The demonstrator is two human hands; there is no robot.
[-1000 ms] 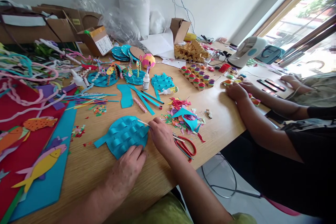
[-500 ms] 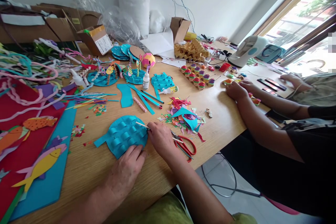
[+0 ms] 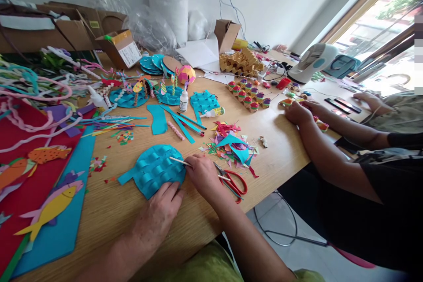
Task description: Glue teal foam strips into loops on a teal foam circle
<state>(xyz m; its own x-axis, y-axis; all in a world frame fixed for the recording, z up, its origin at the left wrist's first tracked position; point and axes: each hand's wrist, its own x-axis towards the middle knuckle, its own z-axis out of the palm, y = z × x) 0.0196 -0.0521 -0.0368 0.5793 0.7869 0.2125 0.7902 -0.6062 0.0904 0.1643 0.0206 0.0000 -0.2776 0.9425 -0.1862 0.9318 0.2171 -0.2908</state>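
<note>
A round blue woven-paper disc [image 3: 155,169] lies on the table before me, its raised loops in rows and a strip sticking out on its left. The fingers of my left hand [image 3: 161,207] rest fairly flat across its near edge. Between the fingers of my right hand [image 3: 203,176] is a thin white stick [image 3: 178,161]; its left end lies over the disc's right part and its other end shows past the hand. Red-handled scissors [image 3: 236,183] lie just right of that hand, with their blades partly hidden.
Paper scraps [image 3: 233,143] are heaped behind the scissors. Blue strips [image 3: 180,125], a glue bottle [image 3: 183,99] and decorated discs [image 3: 128,97] stand further back. Paper fish [image 3: 53,211] lie at left on coloured sheets. A co-worker's hands [image 3: 297,112] are at right, near painted egg-carton pieces [image 3: 247,94].
The stick's left end has shifted slightly left and down over the disc, and my right hand has moved a little with it. My left hand keeps its place.
</note>
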